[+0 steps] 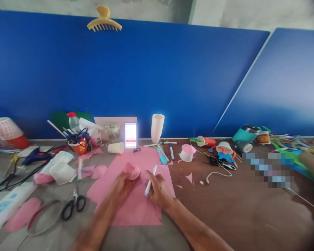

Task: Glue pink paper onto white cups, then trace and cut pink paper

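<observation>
Left hand [124, 184] is pinching pink disc [132, 170] above pink paper [136, 217]. Right hand [161, 191] is gripping white marker [148, 188], just right of disc; marker's long axis is slanting forward, slightly rightward.

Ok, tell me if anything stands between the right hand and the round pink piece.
Nothing visible does: the right hand, holding a marker, is separated from the round pink piece in the left hand only by a gap over the pink paper.
</observation>
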`<state>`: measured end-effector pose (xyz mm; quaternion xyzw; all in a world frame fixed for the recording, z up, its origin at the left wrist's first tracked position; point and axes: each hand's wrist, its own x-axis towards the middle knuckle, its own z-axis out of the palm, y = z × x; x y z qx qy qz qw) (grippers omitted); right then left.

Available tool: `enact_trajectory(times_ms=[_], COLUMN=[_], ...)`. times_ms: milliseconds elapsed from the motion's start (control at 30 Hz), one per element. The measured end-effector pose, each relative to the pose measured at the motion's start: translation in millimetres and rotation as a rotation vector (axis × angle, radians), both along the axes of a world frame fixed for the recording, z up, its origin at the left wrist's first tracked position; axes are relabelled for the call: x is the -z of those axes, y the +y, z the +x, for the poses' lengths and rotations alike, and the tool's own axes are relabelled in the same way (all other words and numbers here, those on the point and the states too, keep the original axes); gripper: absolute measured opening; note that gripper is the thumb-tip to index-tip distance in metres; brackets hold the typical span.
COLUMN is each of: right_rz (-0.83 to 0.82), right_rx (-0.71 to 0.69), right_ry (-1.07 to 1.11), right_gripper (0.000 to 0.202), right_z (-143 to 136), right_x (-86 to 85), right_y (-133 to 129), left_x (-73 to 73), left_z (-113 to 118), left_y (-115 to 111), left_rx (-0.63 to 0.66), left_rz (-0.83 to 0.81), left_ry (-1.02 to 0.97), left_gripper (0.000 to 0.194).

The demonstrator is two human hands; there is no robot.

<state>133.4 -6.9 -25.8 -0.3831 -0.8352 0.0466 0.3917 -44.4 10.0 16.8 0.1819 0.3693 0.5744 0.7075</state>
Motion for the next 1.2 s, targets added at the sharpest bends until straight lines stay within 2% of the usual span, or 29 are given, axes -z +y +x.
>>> enact_trajectory(times_ms=[200, 367, 500, 633, 733, 833, 1067, 1200], right_rz=[-0.057, -0.159, -0.186, -0.172, -0.184, -0.197, -0.168, -0.153], right_rx=[0.065, 0.054, 0.101, 0.161, 0.182, 0.185, 0.219, 0.209], right_ry=[-0.122, -0.192, -0.224, -0.213, -0.206, -0.194, -0.126, -0.059], right_gripper=[0.076, 0.070, 0.066, 0.057, 0.060, 0.065, 0.066, 0.067], right_z=[1.8, 1.9, 3.1, 6.8, 9.2, 10.3, 15.3, 20.1], right_x=[1.9, -7.2, -13.0, -10.6, -6.8, -5.1, -7.7, -6.0], right_y=[1.2, -0.8, -0.3, 3.6, 6.6, 8.1, 10.8, 12.7], left_x=[-0.5, 1.3, -1.1, -0.7, 3.5, 6.9, 7.1, 14.9], left_z=[-2.4, -5.2, -5.3, -3.9, -3.3, -3.3, -3.7, -3.3], left_y=[3.3, 5.1, 5.7, 6.1, 7.3, 8.3, 9.9, 9.4], left_rx=[0.038, 0.004, -0.021, 0.006, 0.010, -0.019, -0.078, -0.128], left_rz=[-0.036, -0.010, -0.049, 0.015, 0.023, -0.014, -0.001, 0.091], left_ry=[-0.009, -0.053, -0.032, -0.036, 0.003, 0.054, 0.078, 0.266], left_gripper=[0.010, 0.012, 0.011, 0.006, 0.004, 0.010, 0.012, 0.012])
